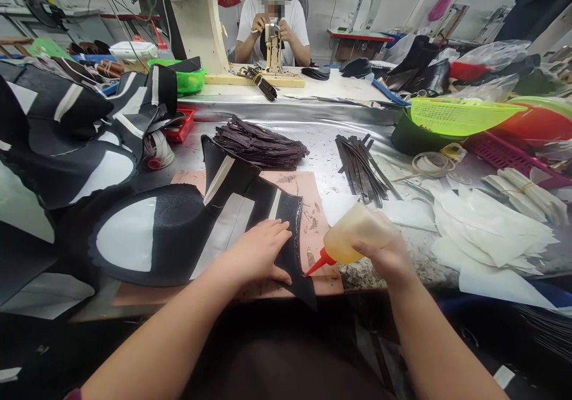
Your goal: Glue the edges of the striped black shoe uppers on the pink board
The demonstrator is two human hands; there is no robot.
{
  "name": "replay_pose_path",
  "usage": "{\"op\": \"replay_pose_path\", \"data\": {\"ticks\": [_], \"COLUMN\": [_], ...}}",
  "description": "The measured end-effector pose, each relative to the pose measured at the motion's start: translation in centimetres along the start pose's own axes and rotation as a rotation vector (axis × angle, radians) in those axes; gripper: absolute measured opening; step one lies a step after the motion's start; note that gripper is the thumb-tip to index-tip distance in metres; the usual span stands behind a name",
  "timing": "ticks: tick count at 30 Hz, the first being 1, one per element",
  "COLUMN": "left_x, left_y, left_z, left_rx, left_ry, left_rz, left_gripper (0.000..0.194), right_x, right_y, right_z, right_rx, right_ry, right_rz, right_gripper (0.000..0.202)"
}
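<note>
A black shoe upper (179,227) with white reinforcing patches lies flat on a pink sheet (319,209) at the table's front edge. My left hand (263,245) rests on its right part, fingers stretched out and thumb apart. In my right hand (393,257) is a tilted squeeze bottle (357,230) holding yellowish liquid. Its red nozzle points down to the left, and the tip is at the upper's right edge, just right of my left thumb. Whether the tip touches the material I cannot tell.
Dark strips (259,143) lie in a pile behind the upper, with a smaller bunch (361,167) to the right. More black uppers (75,126) are heaped at left. White sheets (491,227) and a yellow-green basket (460,117) are at right. A person (272,30) sits opposite at a machine.
</note>
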State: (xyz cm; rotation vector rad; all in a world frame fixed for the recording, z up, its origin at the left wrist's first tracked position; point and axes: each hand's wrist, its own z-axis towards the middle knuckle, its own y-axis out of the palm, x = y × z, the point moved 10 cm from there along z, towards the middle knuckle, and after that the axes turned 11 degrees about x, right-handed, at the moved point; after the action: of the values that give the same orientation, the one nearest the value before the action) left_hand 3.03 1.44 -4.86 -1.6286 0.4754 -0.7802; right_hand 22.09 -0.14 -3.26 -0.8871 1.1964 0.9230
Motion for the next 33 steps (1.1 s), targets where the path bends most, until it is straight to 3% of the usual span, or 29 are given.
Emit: {"op": "replay_pose_path", "data": {"ticks": [8,12,14,17,19,22,26,29,33], "left_x": [-0.1,0.2,0.3,-0.9,-1.7,-2.4,-2.1,-2.9,-5.9], "left_y": [0.2,-0.3,-1.8,-5.0,-5.5,-3.6,-1.4,-2.3,-5.6], "left_z": [0.3,-0.1,-0.9,-3.2,-4.5,-4.4,-3.8,-5.0,-7.1], "left_rx": [0.016,0.067,0.204,0.51,0.559,0.378,0.09,-0.071,-0.198], "left_ry": [0.005,0.04,0.027,-0.16,-0.29,-0.331,-0.112,0.011,-0.047], "left_rz": [0.011,0.035,0.075,0.195,0.272,0.316,0.152,0.13,0.341], "left_gripper": [0.088,0.081,0.069,0.06,0.064,0.054,0.041,0.049,0.047], "right_x": [-2.5,-2.3,-1.6,-0.1,1.0,1.9,1.2,0.4,-0.3], "right_y": [0.9,0.7,-0.1,-2.8,-4.2,-4.6,-4.5,-4.8,-6.0], "right_z": [-0.2,0.1,0.2,0.0,-0.7,-1.8,-2.3,-2.4,-2.6], "right_rx": [-0.114,-0.137,-0.104,0.09,0.214,0.282,0.283,0.288,0.291], "right_ry": [-0.068,-0.041,0.009,0.115,0.206,0.307,0.302,0.296,0.266], "right_rz": [-0.014,0.025,0.086,0.298,0.485,0.69,0.822,0.858,0.862], "right_gripper": [0.041,0.04,0.042,0.043,0.042,0.039,0.036,0.037,0.037]}}
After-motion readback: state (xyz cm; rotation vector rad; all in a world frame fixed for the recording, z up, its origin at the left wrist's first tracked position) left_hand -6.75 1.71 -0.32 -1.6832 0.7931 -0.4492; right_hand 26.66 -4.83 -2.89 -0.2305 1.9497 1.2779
